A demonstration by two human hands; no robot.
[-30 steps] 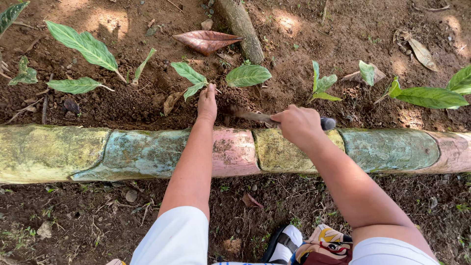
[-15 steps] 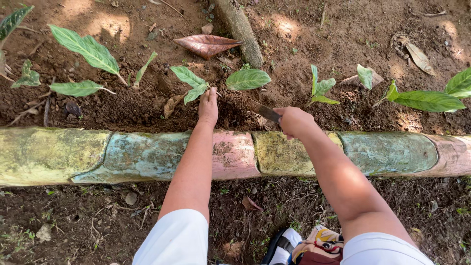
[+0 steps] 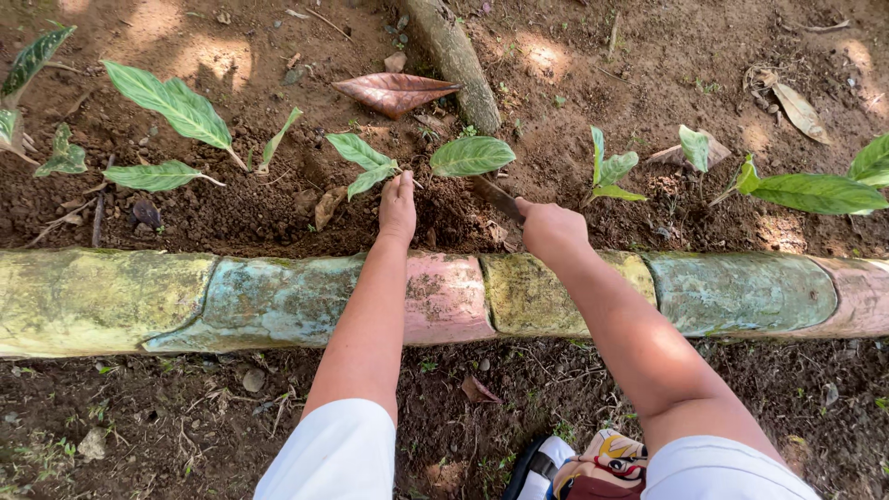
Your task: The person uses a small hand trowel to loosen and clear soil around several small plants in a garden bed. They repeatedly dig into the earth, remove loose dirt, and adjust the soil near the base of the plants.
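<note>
The left hand (image 3: 398,206) rests flat and unclenched on soil (image 3: 241,208) beside a seedling (image 3: 363,159), while the right hand (image 3: 549,228) grips a trowel (image 3: 496,196).

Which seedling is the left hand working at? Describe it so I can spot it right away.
Start at the painted curb across the picture; the left hand reaches over its pink section into the soil. The seedling stands at that hand's fingertips. Unlike its neighbours, it sits directly below the big reddish-brown dead leaf.
</note>
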